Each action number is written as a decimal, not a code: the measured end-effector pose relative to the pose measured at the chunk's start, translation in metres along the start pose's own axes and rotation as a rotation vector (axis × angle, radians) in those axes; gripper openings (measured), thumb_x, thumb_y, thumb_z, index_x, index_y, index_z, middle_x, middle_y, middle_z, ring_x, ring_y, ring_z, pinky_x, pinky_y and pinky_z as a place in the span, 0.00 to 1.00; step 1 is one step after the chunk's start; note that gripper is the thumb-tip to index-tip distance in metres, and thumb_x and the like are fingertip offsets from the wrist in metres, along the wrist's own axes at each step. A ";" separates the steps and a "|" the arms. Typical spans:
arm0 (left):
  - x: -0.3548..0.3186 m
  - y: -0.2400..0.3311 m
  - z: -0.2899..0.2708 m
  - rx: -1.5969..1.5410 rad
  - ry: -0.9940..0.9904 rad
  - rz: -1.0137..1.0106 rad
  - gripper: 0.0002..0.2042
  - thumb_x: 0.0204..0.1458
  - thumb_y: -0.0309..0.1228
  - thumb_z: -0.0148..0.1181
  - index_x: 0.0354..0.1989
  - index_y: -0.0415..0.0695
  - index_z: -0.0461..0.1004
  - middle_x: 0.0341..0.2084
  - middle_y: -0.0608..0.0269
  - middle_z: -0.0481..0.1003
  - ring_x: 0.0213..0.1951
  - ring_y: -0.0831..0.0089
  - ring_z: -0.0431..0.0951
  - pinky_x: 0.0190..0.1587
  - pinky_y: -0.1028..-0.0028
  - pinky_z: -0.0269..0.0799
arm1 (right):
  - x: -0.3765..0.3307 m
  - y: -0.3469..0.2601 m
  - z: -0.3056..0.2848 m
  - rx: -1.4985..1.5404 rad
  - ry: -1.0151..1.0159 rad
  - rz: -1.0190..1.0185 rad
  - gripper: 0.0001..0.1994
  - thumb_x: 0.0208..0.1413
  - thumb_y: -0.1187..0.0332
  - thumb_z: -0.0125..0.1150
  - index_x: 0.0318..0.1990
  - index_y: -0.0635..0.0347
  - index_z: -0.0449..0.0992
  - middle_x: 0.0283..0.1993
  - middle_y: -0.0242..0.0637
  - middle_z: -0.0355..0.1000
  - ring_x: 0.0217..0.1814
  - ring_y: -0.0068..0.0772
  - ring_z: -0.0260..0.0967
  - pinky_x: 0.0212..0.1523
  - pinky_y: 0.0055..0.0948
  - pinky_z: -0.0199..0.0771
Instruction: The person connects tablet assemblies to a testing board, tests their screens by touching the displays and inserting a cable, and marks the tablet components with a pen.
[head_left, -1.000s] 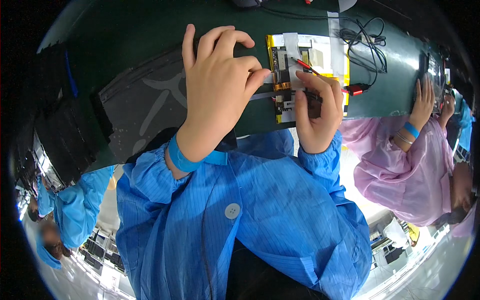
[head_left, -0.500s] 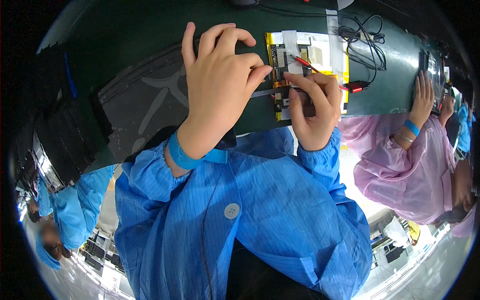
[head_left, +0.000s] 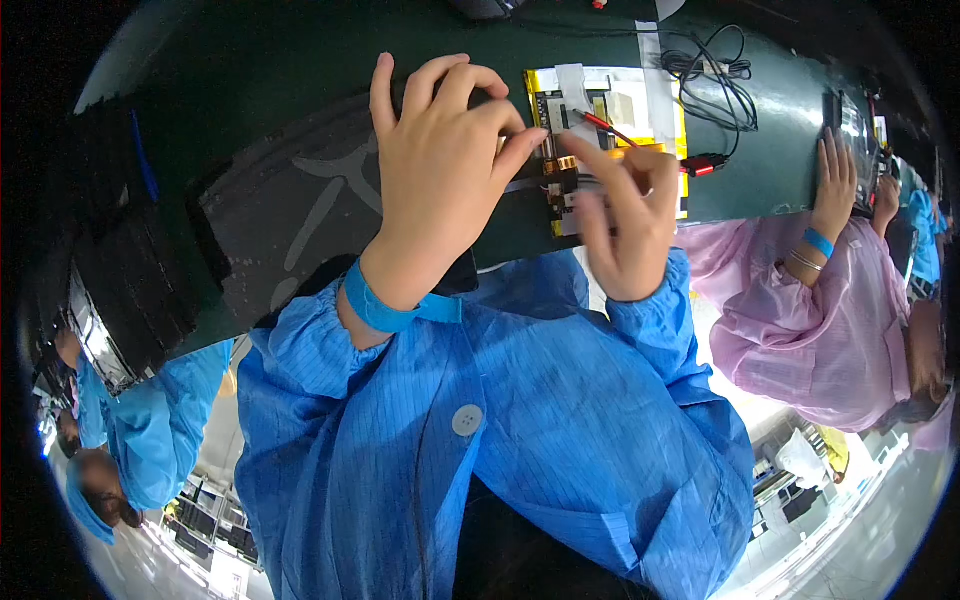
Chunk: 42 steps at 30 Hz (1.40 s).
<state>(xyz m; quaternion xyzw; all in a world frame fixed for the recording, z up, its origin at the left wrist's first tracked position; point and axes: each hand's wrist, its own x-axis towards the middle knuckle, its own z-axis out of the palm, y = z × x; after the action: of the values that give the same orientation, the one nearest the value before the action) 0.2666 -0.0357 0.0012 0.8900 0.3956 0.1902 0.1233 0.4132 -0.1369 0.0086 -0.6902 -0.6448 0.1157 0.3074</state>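
Observation:
A slim device with a bare circuit board (head_left: 560, 120) and silver-white battery packs (head_left: 625, 80) edged in yellow tape lies at the table's front edge. Beside the board's left edge is my left hand (head_left: 445, 165), thumb and index tip pinched together, other fingers raised and curved. What the pinch holds, if anything, is hidden. Over the board's lower right hovers my right hand (head_left: 640, 215), thumb and index apart and blurred by motion, nothing visible between them. A copper-coloured piece (head_left: 562, 163) shows between the hands. A red-tipped probe lead (head_left: 605, 125) lies across the board.
A coiled black cable (head_left: 710, 75) with a red-black connector (head_left: 705, 165) lies right of the device. A dark mat (head_left: 290, 190) is at left, beside stacked black panels (head_left: 120, 260). A co-worker in pink (head_left: 800, 310) sits at right, one hand (head_left: 835, 185) on the table.
My right hand's fingers have shifted slightly off the board, uncovering the copper-coloured piece. My left hand keeps its pose. The whole view has shifted slightly.

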 end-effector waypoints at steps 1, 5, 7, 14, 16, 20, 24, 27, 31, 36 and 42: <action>0.000 0.000 0.000 -0.021 0.009 -0.009 0.09 0.47 0.40 0.63 0.26 0.48 0.77 0.35 0.68 0.74 0.50 0.66 0.67 0.62 0.48 0.39 | -0.003 0.002 -0.005 0.114 0.026 0.072 0.15 0.46 0.73 0.57 0.44 0.51 0.77 0.32 0.34 0.61 0.32 0.30 0.58 0.36 0.26 0.57; 0.005 0.010 -0.009 -0.061 0.143 0.046 0.10 0.49 0.37 0.58 0.38 0.50 0.74 0.38 0.66 0.73 0.49 0.64 0.68 0.61 0.54 0.46 | -0.008 -0.002 -0.008 0.691 0.076 0.425 0.12 0.55 0.77 0.48 0.46 0.61 0.71 0.32 0.32 0.62 0.29 0.19 0.56 0.30 0.18 0.55; 0.007 0.024 -0.019 -0.312 0.046 0.213 0.12 0.51 0.36 0.57 0.43 0.48 0.71 0.39 0.64 0.74 0.47 0.62 0.70 0.58 0.57 0.53 | -0.010 0.000 -0.003 0.814 0.133 0.376 0.09 0.58 0.76 0.45 0.44 0.64 0.68 0.33 0.30 0.63 0.31 0.14 0.56 0.31 0.17 0.57; -0.002 0.033 -0.016 -0.557 -0.162 0.053 0.12 0.48 0.29 0.61 0.41 0.48 0.69 0.21 0.64 0.72 0.26 0.66 0.75 0.32 0.69 0.68 | -0.006 0.000 -0.005 1.176 0.087 0.467 0.06 0.58 0.77 0.46 0.42 0.63 0.65 0.35 0.31 0.68 0.34 0.17 0.66 0.35 0.17 0.64; -0.001 0.029 -0.020 -0.455 -0.115 0.106 0.10 0.47 0.29 0.61 0.38 0.47 0.70 0.20 0.65 0.72 0.25 0.68 0.74 0.31 0.69 0.67 | -0.004 -0.004 -0.002 1.057 0.063 0.453 0.06 0.58 0.78 0.47 0.42 0.64 0.65 0.36 0.32 0.68 0.35 0.18 0.67 0.35 0.17 0.65; 0.000 0.028 -0.016 -0.305 -0.018 0.147 0.07 0.43 0.29 0.64 0.29 0.46 0.72 0.18 0.67 0.70 0.22 0.69 0.71 0.29 0.70 0.63 | 0.002 -0.001 0.013 0.809 0.093 0.341 0.10 0.55 0.81 0.50 0.45 0.65 0.65 0.36 0.37 0.71 0.33 0.23 0.71 0.33 0.19 0.69; -0.004 0.021 -0.009 -0.147 0.048 0.186 0.08 0.40 0.31 0.66 0.25 0.47 0.72 0.19 0.67 0.68 0.23 0.68 0.69 0.29 0.70 0.61 | 0.005 0.006 0.012 0.433 0.156 0.201 0.13 0.52 0.82 0.52 0.46 0.64 0.67 0.33 0.41 0.73 0.31 0.27 0.72 0.33 0.22 0.71; -0.004 0.021 -0.013 -0.054 0.038 0.188 0.08 0.39 0.32 0.66 0.24 0.48 0.72 0.20 0.67 0.67 0.25 0.69 0.68 0.30 0.71 0.61 | -0.002 0.013 0.012 0.372 0.203 0.216 0.11 0.52 0.82 0.53 0.44 0.64 0.70 0.33 0.41 0.72 0.30 0.28 0.71 0.32 0.24 0.70; -0.005 0.022 -0.013 0.020 0.034 0.181 0.08 0.39 0.33 0.66 0.24 0.49 0.72 0.20 0.68 0.67 0.26 0.70 0.68 0.31 0.71 0.61 | -0.006 0.015 0.013 0.318 0.202 0.213 0.10 0.49 0.83 0.54 0.39 0.65 0.72 0.33 0.43 0.71 0.33 0.36 0.71 0.34 0.28 0.70; -0.006 0.023 -0.013 0.058 0.101 0.159 0.07 0.38 0.35 0.67 0.23 0.51 0.74 0.23 0.72 0.66 0.30 0.71 0.68 0.40 0.69 0.60 | -0.005 0.014 0.015 0.267 0.211 0.141 0.09 0.44 0.84 0.56 0.35 0.65 0.74 0.34 0.44 0.70 0.36 0.43 0.70 0.37 0.31 0.70; -0.005 0.024 -0.014 0.046 0.055 0.158 0.09 0.39 0.36 0.69 0.24 0.47 0.77 0.34 0.65 0.69 0.39 0.68 0.67 0.54 0.58 0.56 | -0.007 0.016 0.017 0.248 0.214 0.136 0.10 0.44 0.83 0.57 0.36 0.64 0.75 0.34 0.44 0.70 0.35 0.43 0.70 0.36 0.31 0.70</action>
<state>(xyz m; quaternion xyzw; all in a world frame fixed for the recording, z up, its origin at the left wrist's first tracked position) 0.2733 -0.0546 0.0210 0.9155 0.3317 0.2147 0.0763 0.4154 -0.1382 -0.0155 -0.6972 -0.5412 0.1409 0.4485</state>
